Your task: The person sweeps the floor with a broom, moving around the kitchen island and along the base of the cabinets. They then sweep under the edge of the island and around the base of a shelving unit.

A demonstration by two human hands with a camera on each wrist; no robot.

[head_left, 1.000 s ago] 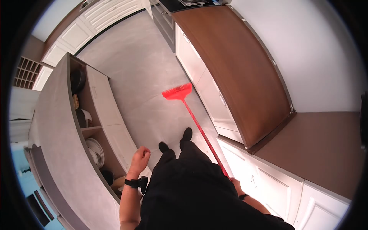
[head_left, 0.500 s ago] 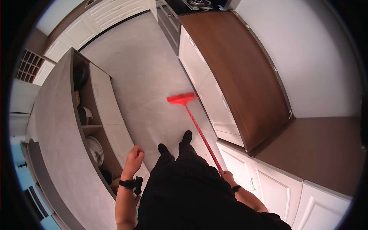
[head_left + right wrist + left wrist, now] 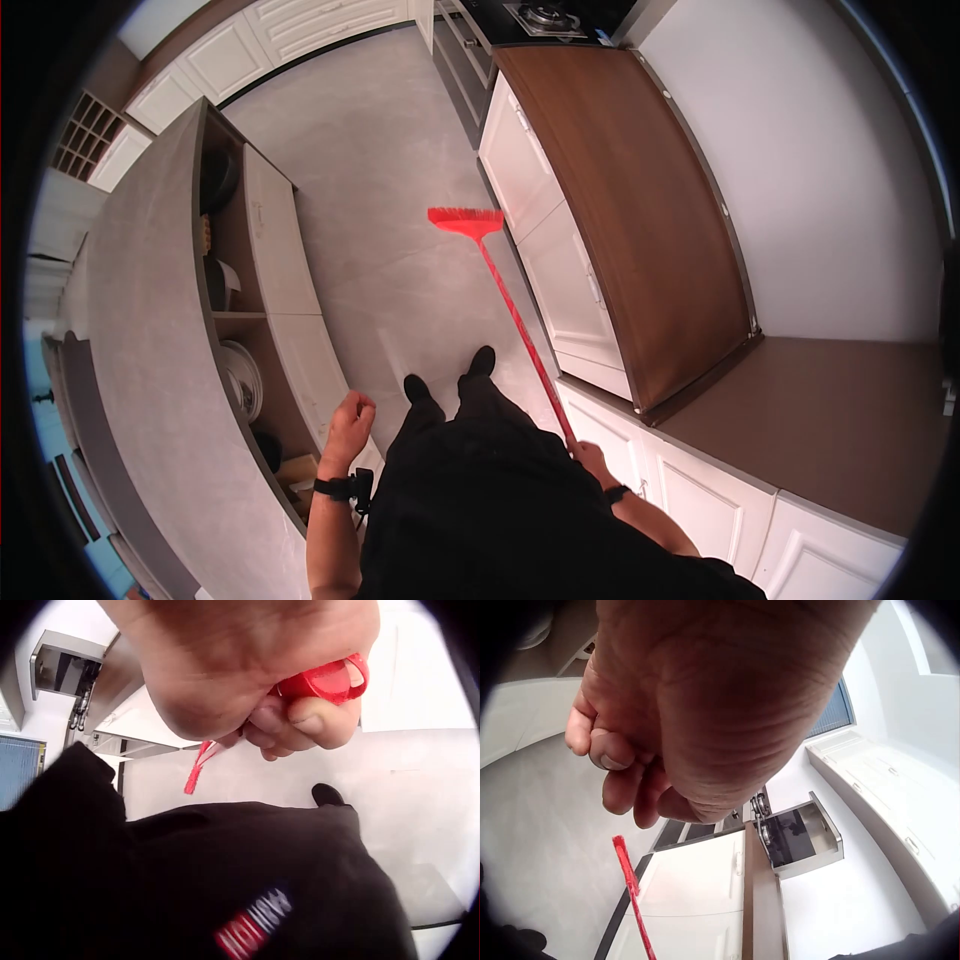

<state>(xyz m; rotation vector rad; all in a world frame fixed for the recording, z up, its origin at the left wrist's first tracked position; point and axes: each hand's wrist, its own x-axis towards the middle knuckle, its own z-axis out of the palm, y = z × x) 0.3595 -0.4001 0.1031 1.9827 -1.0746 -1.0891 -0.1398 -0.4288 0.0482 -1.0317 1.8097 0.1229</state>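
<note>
One red broom (image 3: 505, 300), likely light and stiff: right hand (image 3: 590, 460) grips its handle end; left hand (image 3: 350, 425) loosely curled, holding nothing

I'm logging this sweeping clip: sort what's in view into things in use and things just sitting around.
In use:
red broom
right hand, gripping the broom's handle end
grey floor

Just there:
left hand, loosely curled, holding nothing
plates on the island shelf
hob
brown countertop
</note>
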